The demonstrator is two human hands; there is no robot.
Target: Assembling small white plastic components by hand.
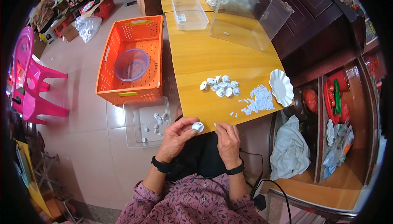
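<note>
White round plastic cap (198, 126) pinched in left hand (177, 137) grip, fingers closed round it at surface (204, 56) edge, flat face toward 2 o'clock; no long axis visible. Right hand (227, 138) fingertips pressed together at tiny white piece (215, 124), probably feeding the cap. Cap pile (221, 86) at 12 o'clock.

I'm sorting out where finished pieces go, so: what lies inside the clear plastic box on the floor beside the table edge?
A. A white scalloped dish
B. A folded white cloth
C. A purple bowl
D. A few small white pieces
D: the clear box on the floor holds a few small white pieces scattered on its bottom; the purple bowl sits in the orange crate instead.
</note>
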